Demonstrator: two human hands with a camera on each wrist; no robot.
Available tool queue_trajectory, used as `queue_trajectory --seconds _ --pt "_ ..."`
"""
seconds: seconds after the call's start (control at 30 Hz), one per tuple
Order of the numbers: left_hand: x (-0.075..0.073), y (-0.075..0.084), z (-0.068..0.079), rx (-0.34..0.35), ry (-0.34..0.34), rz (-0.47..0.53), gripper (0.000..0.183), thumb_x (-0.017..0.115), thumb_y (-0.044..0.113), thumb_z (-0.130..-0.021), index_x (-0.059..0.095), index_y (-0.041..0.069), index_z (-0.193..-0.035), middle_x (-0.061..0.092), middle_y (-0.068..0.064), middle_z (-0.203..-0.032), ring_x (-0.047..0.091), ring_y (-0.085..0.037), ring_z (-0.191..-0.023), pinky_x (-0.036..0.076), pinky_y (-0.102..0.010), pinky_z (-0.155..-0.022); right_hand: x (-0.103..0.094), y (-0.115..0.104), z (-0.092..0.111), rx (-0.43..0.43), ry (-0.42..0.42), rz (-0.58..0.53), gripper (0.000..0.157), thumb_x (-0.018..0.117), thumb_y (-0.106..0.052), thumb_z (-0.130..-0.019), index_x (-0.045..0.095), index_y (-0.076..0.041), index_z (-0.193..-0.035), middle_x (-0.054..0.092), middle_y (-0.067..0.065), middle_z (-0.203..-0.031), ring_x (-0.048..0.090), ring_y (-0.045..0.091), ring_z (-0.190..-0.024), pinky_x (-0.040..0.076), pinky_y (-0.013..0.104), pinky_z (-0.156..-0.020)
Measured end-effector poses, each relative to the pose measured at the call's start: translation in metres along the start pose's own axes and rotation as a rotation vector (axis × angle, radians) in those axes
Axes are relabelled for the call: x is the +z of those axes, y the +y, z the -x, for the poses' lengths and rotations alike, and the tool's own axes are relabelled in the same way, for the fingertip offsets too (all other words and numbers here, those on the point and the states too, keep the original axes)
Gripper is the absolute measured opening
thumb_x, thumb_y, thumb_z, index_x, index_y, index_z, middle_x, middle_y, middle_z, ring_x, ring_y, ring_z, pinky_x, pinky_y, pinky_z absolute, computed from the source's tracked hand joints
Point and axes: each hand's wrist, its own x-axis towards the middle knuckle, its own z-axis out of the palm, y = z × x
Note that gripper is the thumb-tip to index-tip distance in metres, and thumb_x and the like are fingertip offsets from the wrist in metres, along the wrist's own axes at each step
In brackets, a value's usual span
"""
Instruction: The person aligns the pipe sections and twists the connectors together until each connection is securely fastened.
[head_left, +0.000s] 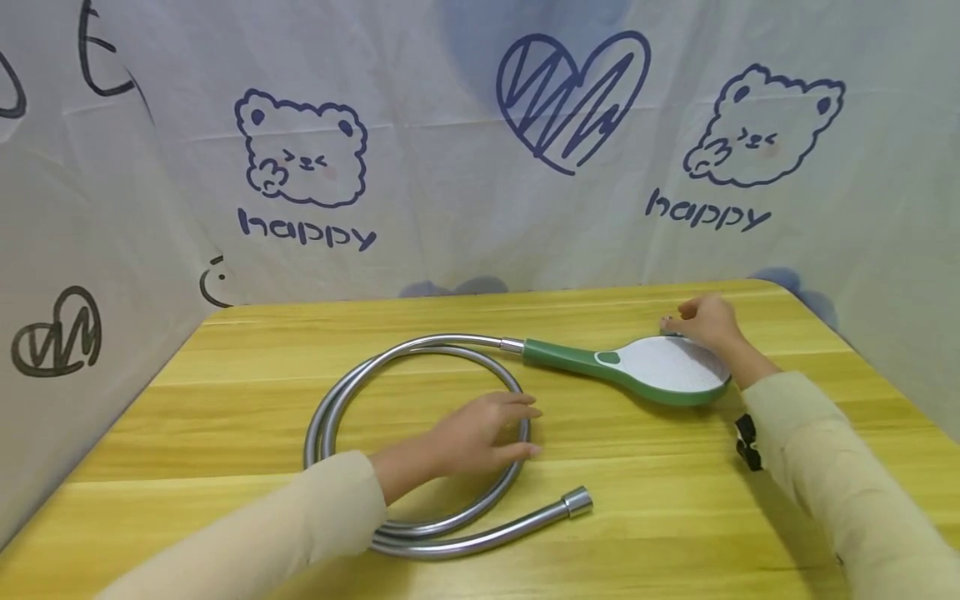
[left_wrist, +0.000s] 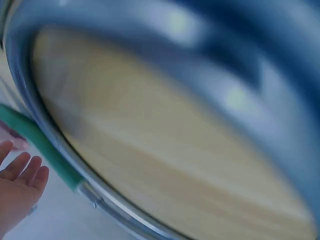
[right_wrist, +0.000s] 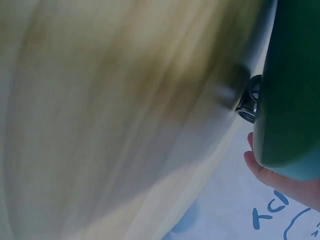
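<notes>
A green and white shower head (head_left: 671, 367) lies face up on the right of the table, joined at its handle to a silver shower hose (head_left: 322, 425). My right hand (head_left: 712, 323) is over the far edge of the shower head, with loosely bent fingers close to a small metal piece with ring-shaped ends (right_wrist: 248, 100). The shower head hides part of that piece in the right wrist view. My left hand (head_left: 480, 433) hovers over the right side of the coiled hose, fingers spread and holding nothing. The hose's free end has a metal nut (head_left: 577, 502).
The wooden table (head_left: 660, 533) has rounded far corners. A white cloth (head_left: 442, 167) with drawings hangs behind it and along the left. A small black thing (head_left: 747, 442) shows beside the right sleeve.
</notes>
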Motion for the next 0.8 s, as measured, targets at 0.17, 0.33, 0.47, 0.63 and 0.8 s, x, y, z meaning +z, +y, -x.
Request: queue_trajectory --seconds 0.17,0.33,0.47,0.63,0.8 --pt "0.011 0.016 0.013 -0.007 -0.062 0.022 0.050 0.057 0.035 -0.092 0.053 0.002 -0.128 0.050 -0.015 -0.136 0.047 -0.027 -0.127 0.038 -0.037 -0.105 0.006 0.003 -0.004 -0.004 -0.029 0.083 0.055 0.063 -0.025 -0.086 0.052 0.020 -0.115 0.053 0.036 -0.115 0.051 0.045 -0.104 0.044 0.050 -0.089" --pt "0.019 0.030 0.021 0.004 -0.091 0.020 0.052 0.056 0.040 -0.091 0.053 0.004 -0.129 0.051 -0.012 -0.135 0.048 -0.023 -0.125 0.040 -0.033 -0.104 0.006 0.001 -0.007 0.036 -0.040 0.093 0.055 0.061 -0.025 -0.087 0.051 0.020 -0.116 0.051 0.037 -0.118 0.050 0.046 -0.108 0.043 0.051 -0.092" --pt "0.024 0.038 0.025 0.022 -0.110 0.007 0.053 0.056 0.041 -0.091 0.053 0.005 -0.129 0.052 -0.010 -0.133 0.049 -0.020 -0.123 0.042 -0.029 -0.101 0.005 0.000 -0.008 0.059 -0.040 0.112 0.055 0.061 -0.026 -0.087 0.052 0.021 -0.113 0.053 0.037 -0.116 0.051 0.046 -0.106 0.044 0.049 -0.091" --pt "0.028 0.041 0.028 0.040 -0.121 -0.023 0.055 0.057 0.043 -0.090 0.053 0.004 -0.129 0.053 -0.010 -0.130 0.051 -0.020 -0.121 0.044 -0.027 -0.098 0.002 0.001 -0.010 0.040 -0.035 0.136 0.053 0.063 -0.027 -0.085 0.056 0.020 -0.108 0.056 0.035 -0.111 0.053 0.046 -0.103 0.046 0.048 -0.088" --pt "0.030 0.042 0.030 0.072 -0.120 -0.041 0.055 0.057 0.042 -0.090 0.053 0.003 -0.128 0.054 -0.010 -0.129 0.052 -0.019 -0.118 0.046 -0.026 -0.095 0.000 0.003 -0.012 0.020 -0.049 0.134 0.050 0.063 -0.025 -0.085 0.058 0.019 -0.108 0.058 0.034 -0.109 0.054 0.046 -0.101 0.047 0.047 -0.086"
